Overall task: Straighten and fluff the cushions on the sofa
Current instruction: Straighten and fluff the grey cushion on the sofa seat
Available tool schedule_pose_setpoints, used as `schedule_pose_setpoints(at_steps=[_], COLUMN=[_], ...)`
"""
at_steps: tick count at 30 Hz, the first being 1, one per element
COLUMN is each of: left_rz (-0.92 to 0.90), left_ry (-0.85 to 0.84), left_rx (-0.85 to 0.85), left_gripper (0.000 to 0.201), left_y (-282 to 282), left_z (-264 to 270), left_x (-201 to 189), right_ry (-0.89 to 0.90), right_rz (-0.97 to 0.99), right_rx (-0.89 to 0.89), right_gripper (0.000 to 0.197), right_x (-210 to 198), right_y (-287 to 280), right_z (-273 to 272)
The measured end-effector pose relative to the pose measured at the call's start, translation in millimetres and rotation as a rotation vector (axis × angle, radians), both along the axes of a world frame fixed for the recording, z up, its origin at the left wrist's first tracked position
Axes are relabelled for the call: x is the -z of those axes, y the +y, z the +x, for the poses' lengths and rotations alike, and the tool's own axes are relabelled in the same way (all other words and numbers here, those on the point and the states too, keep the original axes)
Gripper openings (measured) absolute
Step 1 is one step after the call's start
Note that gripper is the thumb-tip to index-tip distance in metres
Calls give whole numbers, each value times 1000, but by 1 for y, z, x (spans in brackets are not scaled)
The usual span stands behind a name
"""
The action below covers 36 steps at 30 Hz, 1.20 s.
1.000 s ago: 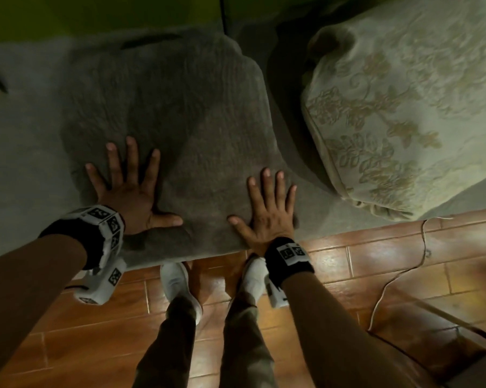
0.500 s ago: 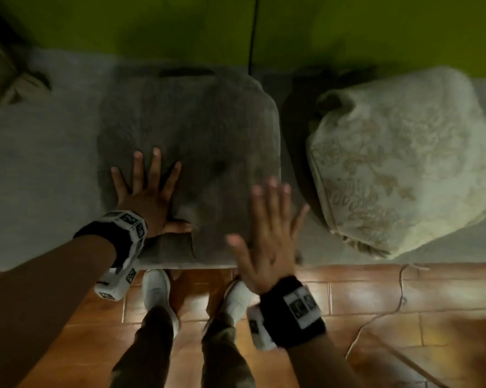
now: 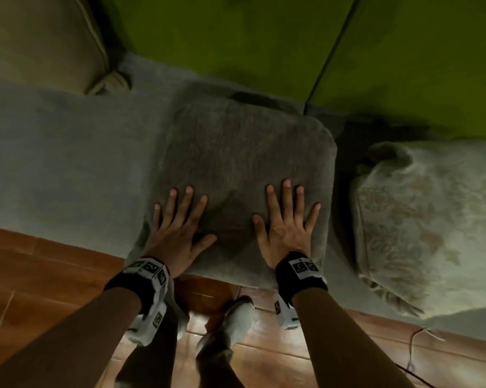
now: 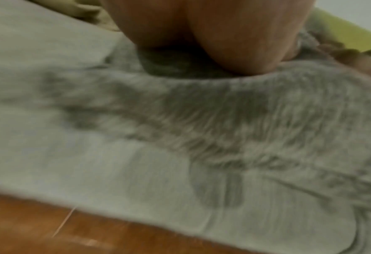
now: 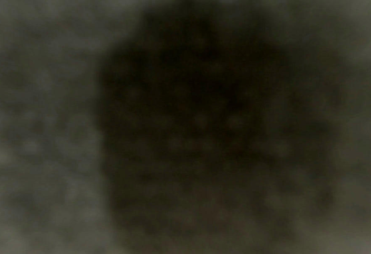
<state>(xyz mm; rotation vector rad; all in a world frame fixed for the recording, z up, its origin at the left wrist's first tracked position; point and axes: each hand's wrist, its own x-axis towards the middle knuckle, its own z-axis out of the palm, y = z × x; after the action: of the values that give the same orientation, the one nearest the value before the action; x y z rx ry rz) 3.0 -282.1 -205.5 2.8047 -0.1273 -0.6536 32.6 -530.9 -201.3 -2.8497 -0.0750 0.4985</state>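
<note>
A grey furry cushion (image 3: 244,152) lies flat on the grey sofa seat (image 3: 68,141), its near edge hanging a little over the seat front. My left hand (image 3: 180,219) presses flat on its near left part, fingers spread and straight. My right hand (image 3: 288,217) lies flat on its near right part, fingers also straight. In the left wrist view the heel of the left hand (image 4: 223,34) sinks into the furry cushion (image 4: 234,120). The right wrist view is dark and blurred.
A cream cushion with a floral pattern (image 3: 432,225) lies on the seat to the right. A beige cushion (image 3: 40,37) leans at the far left against the green backrest (image 3: 236,37). Below are the brown tiled floor (image 3: 40,275), my white shoes (image 3: 239,317) and a thin cable (image 3: 412,348).
The right hand lifted off the cushion half a second ago and now presses flat on it again. The left hand stayed pressed on the cushion. The view has shifted to show more of the backrest.
</note>
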Motion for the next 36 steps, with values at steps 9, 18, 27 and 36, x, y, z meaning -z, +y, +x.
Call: schedule_pose_setpoints(at_steps=[9,18,27,36], left_rz=[-225,-252,-270,-106], left_ry=[46,108,63,-249], left_rx=[-365,-729,-800,-26], left_gripper=[68,48,24,72], left_y=[33,61,67,-27], left_z=[-34,-45,-34,-3], left_x=[-3,-23,-43,-71], right_ry=[-15,-72,-56,-204], right_rz=[21,20,22,121], right_rx=[-6,-145,-146,111], right_gripper=[70,76,75,83], right_x=[-40,-44,-59,-52], right_y=[5,22,13,24], right_z=[-3,-18,-6,-29])
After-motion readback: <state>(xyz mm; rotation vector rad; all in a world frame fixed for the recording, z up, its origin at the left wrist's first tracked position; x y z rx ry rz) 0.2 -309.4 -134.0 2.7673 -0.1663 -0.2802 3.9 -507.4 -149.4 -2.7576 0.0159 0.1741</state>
